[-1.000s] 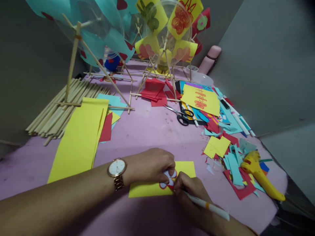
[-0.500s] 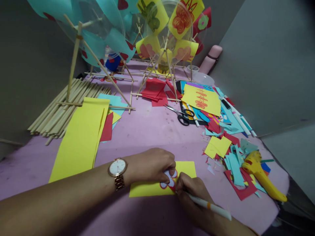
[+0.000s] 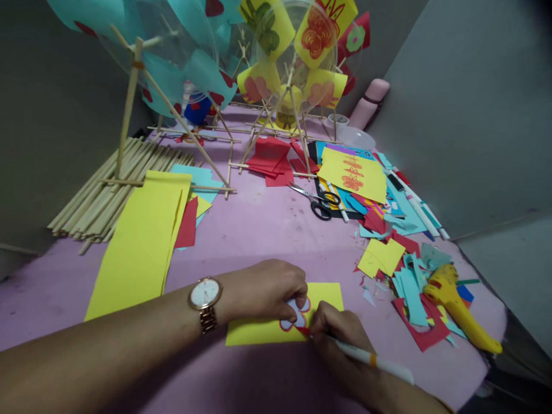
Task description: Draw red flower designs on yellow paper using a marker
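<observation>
A yellow paper sheet (image 3: 254,333) lies on the pink table in front of me. On it sits a pale lilac, lobed paper cutout (image 3: 296,319) with a red line around its edge. My left hand (image 3: 280,290), a watch on its wrist, has curled fingers pressing the cutout against the sheet. In my right hand (image 3: 334,330) is a white felt-tip marker (image 3: 379,362) with an orange band, pinched close to its red tip. That tip meets the sheet at the cutout's lower right edge. The fingers of both hands cover part of the cutout and the marker.
Long yellow strips (image 3: 138,241) and wooden sticks (image 3: 107,195) lie on the left. Scissors (image 3: 317,201) rest beyond my hands. Coloured scraps (image 3: 411,287) and a yellow glue gun (image 3: 466,313) are at right. Stick frames bearing paper wheels (image 3: 291,86) stand at the back.
The marker's back end has swung slightly right and down as my right hand shifts a little. My left hand stays on the cutout.
</observation>
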Demonstrator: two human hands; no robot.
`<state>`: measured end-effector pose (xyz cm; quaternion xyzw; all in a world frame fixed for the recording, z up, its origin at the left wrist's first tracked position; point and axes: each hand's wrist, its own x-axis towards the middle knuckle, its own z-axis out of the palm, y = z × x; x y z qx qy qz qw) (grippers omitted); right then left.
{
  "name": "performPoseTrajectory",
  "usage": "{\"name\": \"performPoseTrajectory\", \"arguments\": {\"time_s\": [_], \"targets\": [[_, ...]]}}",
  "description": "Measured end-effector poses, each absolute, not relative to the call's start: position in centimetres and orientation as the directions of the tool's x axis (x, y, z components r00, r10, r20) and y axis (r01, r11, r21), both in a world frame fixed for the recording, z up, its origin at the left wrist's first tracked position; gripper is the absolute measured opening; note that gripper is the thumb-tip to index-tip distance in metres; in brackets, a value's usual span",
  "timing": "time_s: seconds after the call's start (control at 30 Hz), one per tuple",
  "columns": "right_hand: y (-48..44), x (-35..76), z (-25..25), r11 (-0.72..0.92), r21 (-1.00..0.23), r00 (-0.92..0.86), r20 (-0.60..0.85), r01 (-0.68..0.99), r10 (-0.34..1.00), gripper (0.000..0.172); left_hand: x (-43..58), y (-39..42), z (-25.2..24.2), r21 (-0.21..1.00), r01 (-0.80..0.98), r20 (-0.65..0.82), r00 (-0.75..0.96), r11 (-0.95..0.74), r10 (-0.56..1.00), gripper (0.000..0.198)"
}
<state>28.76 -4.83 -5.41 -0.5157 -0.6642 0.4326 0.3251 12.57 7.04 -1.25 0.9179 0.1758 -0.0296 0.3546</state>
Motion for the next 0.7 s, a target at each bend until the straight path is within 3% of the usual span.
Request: {"name": "performPoseTrajectory", "arguments": {"time_s": [0.23,0.5,0.7], "targets": [[-4.95,28.55,-5.70,0.100,-0.904,-0.239,-0.003,0.417,0.971,0.015,12.59,7.02,-1.47,0.638,0.330,-0.156,0.940,-0.696,0.303,0.018],[-4.76,28.54,-5.15,0.281,-0.857,-0.272,0.173,0.432,0.947,0.019,12.54,6.99,-1.87,0.653,0.313,-0.135,0.944,-0.690,0.301,0.021],[-4.79,28.57,-5.52,0.289,-0.841,-0.292,0.165,0.458,0.942,0.021,12.53,6.99,-1.76,0.661,0.311,-0.137,0.945,-0.683,0.297,0.021]]}}
